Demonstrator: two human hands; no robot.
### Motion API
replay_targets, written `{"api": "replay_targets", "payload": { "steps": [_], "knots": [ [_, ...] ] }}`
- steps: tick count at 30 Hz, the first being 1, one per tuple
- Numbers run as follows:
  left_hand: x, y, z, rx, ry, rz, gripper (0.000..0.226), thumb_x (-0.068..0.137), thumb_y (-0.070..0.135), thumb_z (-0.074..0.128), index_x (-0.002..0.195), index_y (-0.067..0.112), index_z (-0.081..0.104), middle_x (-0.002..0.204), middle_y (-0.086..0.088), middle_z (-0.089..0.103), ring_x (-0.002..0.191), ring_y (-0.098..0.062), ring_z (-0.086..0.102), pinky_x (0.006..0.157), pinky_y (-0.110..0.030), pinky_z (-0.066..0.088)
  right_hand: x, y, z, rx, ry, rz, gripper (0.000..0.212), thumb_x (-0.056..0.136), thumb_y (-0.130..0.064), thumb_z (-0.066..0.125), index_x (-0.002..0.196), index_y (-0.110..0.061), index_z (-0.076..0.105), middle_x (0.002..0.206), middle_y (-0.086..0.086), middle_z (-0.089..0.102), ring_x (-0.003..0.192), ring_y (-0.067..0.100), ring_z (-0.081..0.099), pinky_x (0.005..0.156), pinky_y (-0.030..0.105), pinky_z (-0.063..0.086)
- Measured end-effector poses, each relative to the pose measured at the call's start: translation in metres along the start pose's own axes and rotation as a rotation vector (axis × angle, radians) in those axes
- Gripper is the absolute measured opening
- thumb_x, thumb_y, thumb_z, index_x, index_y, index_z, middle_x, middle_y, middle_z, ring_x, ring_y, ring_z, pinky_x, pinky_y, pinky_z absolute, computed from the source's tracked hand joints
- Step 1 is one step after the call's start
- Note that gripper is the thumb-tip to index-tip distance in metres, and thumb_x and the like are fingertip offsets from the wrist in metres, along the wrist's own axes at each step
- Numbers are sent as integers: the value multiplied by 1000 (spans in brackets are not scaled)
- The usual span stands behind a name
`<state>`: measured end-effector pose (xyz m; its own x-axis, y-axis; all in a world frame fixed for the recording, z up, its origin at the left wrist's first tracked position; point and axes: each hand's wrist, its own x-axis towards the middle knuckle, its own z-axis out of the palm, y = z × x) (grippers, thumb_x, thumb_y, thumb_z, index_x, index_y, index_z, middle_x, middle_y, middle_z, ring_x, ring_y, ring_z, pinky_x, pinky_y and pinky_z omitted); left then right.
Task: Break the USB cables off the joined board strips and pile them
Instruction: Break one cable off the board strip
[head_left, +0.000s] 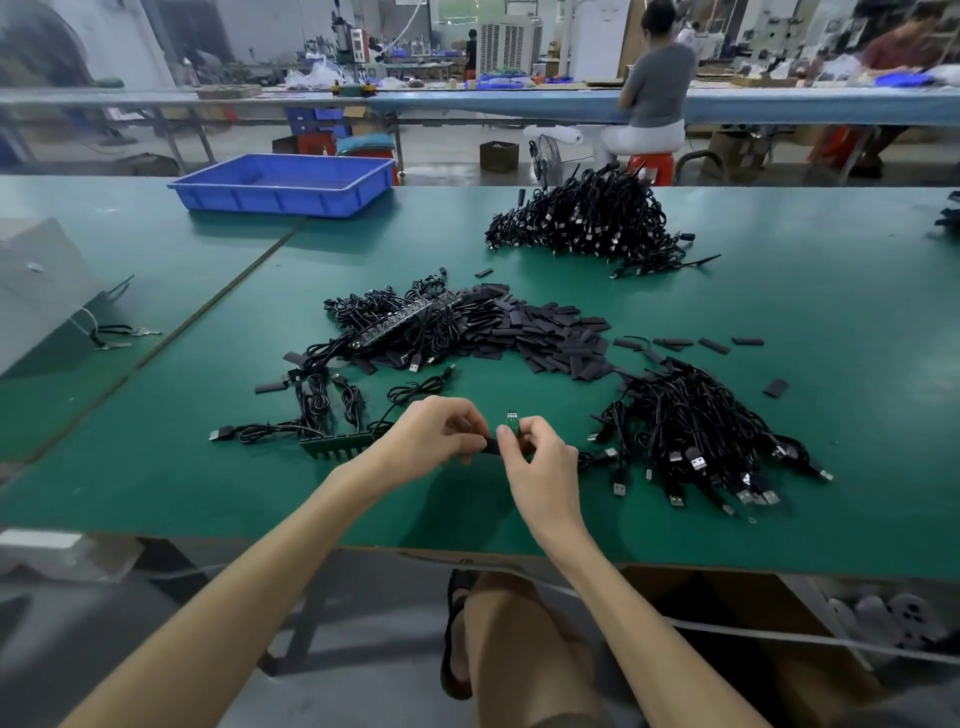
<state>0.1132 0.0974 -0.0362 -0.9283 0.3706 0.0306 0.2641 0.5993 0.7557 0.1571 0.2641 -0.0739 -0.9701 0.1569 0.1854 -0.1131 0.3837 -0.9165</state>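
hands meet at the lower middle of the frame, just above the near edge of the green bench (156, 467). the right hand (540, 457) pinches a small green board piece (512, 420) between thumb and forefinger, its end with pale contacts sticking up. the left hand (441, 431) has its fingers curled and pinches a black piece (491, 446) that runs across to the right hand; whether it is a cable end or a sleeve i cannot tell. just left of the left hand a green strip (337, 446) lies flat on the bench, its comb-like teeth toward the near edge. several coiled black cables (318, 395) reach from it toward the upper left, one ending in a usb plug (221, 434). near the hands, to their right, sits a pile (696, 431) of loose black cables, silver plugs pointing at the near edge. in the middle of the frame a second heap (384, 332) holds tangled cables with a dark strip lying across it. touching its right side is a spread of flat black sleeves (545, 332). further up, right of centre, is a far pile (587, 218) of cables. a blue tray (285, 184) stands at the upper left of the bench. beyond the bench a person (654, 83) sits on a red stool (649, 163) at another long table.
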Motion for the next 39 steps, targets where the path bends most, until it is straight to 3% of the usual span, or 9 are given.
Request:
{"api": "replay_targets", "payload": {
  "steps": [3, 9, 12, 16, 22, 27, 30, 35, 39],
  "knots": [
    [-2, 2, 1, -14, 26, 5, 7, 91, 7, 71, 91, 13, 72, 65, 5, 71, 55, -7, 62, 58, -24, 50, 1, 0, -1, -12, -16, 18, 20, 100, -32, 65, 106, -14, 67, 90, -5, 69, 97, 24, 63, 87, 40, 51],
    [-9, 9, 6, 312, -71, 99, 19, 92, 29, 73, 104, 15, 75, 92, -1, 67, 84, -17, 61, 80, -34, 50, 1, 1, -2, 26, -18, 0, 13, 97, -25, 71, 100, -13, 69, 84, -6, 70, 80, 8, 65, 69, 19, 47],
    [-11, 14, 5, 413, -76, 164, 18, 96, 30, 68, 105, 16, 76, 90, -3, 66, 84, -19, 59, 81, -40, 48, 1, 3, -2, 51, -24, -2, 17, 97, -27, 72, 101, -11, 71, 85, -4, 72, 82, 7, 67, 69, 18, 50],
    [-13, 16, 0, 522, -92, 230, 22, 102, 28, 59, 100, 11, 73, 81, -6, 66, 78, -23, 59, 78, -43, 47, 1, 3, -2, 56, -9, -4, 15, 97, -28, 71, 105, -15, 71, 93, -8, 75, 87, -8, 65, 73, 12, 49],
    [-14, 2, -17, 478, 34, 234, 27, 103, 25, 57, 86, 7, 67, 76, -2, 63, 70, -16, 60, 75, -39, 49, 0, 0, 1, 3, -45, -28, 4, 105, -19, 57, 102, -18, 59, 79, -11, 72, 91, 21, 66, 95, 46, 49],
    [-16, -7, -22, 508, 61, 211, 27, 103, 26, 56, 89, 9, 70, 79, 1, 65, 71, -14, 59, 76, -39, 49, -1, 0, 2, -32, -79, -65, 11, 103, -17, 56, 104, -24, 64, 82, -8, 71, 65, 7, 49, 87, 49, 45],
    [-18, -9, -21, 520, 54, 211, 27, 104, 25, 54, 91, 6, 69, 85, 1, 66, 73, -14, 62, 77, -39, 51, -2, -1, 1, -49, -92, -78, 20, 104, -15, 56, 115, -21, 71, 85, -9, 73, 72, 10, 59, 94, 52, 48],
    [-23, -4, -18, 520, 50, 247, 25, 104, 20, 54, 97, 0, 68, 92, -6, 68, 81, -23, 64, 80, -44, 50, -2, 1, -2, 16, -115, -91, 13, 101, -17, 64, 112, -21, 70, 79, -11, 76, 76, 3, 67, 81, 25, 51],
    [-25, 3, -15, 508, 77, 268, 26, 104, 18, 53, 100, -3, 68, 92, -9, 68, 81, -26, 65, 79, -45, 50, -1, 2, -1, 57, -114, -57, 8, 101, -19, 65, 94, -19, 62, 76, -8, 76, 77, 8, 69, 74, 22, 51]
  ]
}}
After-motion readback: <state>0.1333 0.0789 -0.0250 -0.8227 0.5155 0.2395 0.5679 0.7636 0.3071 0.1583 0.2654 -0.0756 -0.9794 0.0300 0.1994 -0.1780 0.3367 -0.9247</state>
